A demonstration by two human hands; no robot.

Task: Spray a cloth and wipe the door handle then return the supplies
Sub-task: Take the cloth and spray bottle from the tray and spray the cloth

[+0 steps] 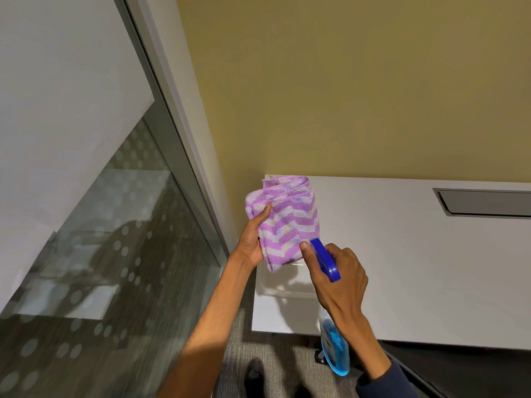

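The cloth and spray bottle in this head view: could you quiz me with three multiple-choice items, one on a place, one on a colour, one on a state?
1. Where is the cloth?
A. Lying flat on the floor
B. Held up in the left hand, above the table's corner
C. Hanging on a hook on the wall

2. What colour is the spray bottle's head?
A. Blue
B. Red
C. Green

3. What is the right hand doing?
A. Resting open on the table
B. Hanging empty
C. Gripping the spray bottle, nozzle toward the cloth

Answers:
1 B: the left hand clutches the purple-and-white cloth over the white table.
2 A: the spray bottle has a blue head, and blue liquid shows lower down.
3 C: the right hand wraps the bottle's neck, its nozzle right by the cloth.
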